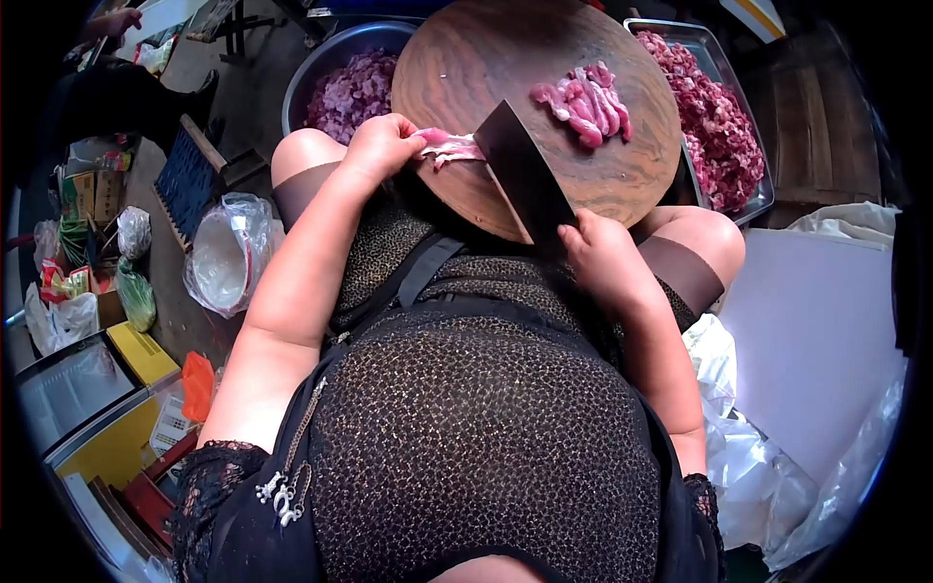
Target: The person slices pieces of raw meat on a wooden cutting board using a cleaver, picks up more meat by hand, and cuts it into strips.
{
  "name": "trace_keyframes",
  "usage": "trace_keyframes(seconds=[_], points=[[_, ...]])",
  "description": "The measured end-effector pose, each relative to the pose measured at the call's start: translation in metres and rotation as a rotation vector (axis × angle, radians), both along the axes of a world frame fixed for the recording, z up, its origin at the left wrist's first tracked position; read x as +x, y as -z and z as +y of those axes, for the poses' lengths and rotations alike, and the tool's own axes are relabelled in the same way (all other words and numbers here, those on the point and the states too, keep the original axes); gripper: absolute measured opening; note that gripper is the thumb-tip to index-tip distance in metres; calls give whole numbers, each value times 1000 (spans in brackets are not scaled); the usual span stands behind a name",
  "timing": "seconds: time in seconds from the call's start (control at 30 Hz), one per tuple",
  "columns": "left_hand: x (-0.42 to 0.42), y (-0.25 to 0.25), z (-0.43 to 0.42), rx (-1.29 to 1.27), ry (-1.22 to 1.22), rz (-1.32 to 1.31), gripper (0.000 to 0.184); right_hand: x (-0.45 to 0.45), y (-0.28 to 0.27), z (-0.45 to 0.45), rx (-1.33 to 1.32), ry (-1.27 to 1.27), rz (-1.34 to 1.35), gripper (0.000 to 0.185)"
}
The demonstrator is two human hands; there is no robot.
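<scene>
**Cleaver blade meeting a meat strip on a round wooden block**

The left hand [382,146] is pinching one end of a pale pink, ragged meat strip [449,147] between thumb and fingers, and the strip is lying across the left part of the chopping block [457,53]. The right hand [596,251] is closing around the handle end of a cleaver [525,170], whose broad, flat, dark blade is slanting over the block and meeting the strip's far end. Smooth, glossy meat pieces [586,105] are lying in a loose pile right of the blade. The thick round block is showing swirling brown grain.

The fingers are hiding most of the cleaver's handle, and the blade is covering whatever lies beneath it; whether it is cutting through the strip is hard to tell. The block is overlapping a round metal bowl [299,80] of chopped meat on the left, and a rectangular metal tray [761,146] of redder chopped meat is sitting on the right, partly hidden.

The block is standing before the person's knees. On the left, a plastic-lined bucket [220,255] is resting on the grey floor [175,309], near bagged goods. Another person's hand [115,21] is showing at the upper left, dim at the picture's edge.
</scene>
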State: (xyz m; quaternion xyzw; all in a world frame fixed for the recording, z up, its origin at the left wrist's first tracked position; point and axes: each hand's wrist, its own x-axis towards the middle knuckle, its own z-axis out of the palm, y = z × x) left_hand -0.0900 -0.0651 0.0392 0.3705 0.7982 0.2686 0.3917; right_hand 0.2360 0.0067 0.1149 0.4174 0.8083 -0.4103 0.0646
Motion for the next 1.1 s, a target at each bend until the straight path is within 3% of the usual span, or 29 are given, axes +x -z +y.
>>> trace_keyframes(seconds=[0.07,0.13,0.33,0.4,0.47,0.53,0.63,0.7,0.73,0.87,0.93,0.97,1.0,1.07,1.1], points=[[2,2,1,-10,-3,17,25,-1,-4,0,-60,54,-3,29],[5,2,0,-15,55,85,25,-2,-4,-3,145,-16,48,27],[16,9,-3,-15,60,20,22,-45,4,-10,281,-228,56,22],[23,7,-4,-91,214,-37,20,-64,14,-8,316,-227,76,19],[32,0,-5,183,400,99,21,-89,13,-4,364,-289,-10,18],[35,-4,-2,91,431,-248,21,-117,9,2,344,-306,-63,19],[70,-13,-13,202,596,-231,24,-142,-3,15,287,-345,-149,23],[69,-31,-13,-23,582,-226,25,-142,0,25,278,-385,-178,20],[65,-47,-12,-82,562,-193,25,-132,9,31,300,-320,-79,22],[19,-52,-11,301,241,-141,21,-79,17,27,201,12,245,30],[20,-80,2,328,231,-133,19,-61,15,26,162,119,286,30],[20,-68,11,398,204,-196,19,-54,10,25,77,185,269,26],[20,-63,20,428,255,25,19,-48,6,24,-9,249,251,23],[18,-56,36,177,421,133,29,-40,4,22,28,251,249,26],[15,-39,40,18,517,313,39,-35,5,19,59,252,247,30]])
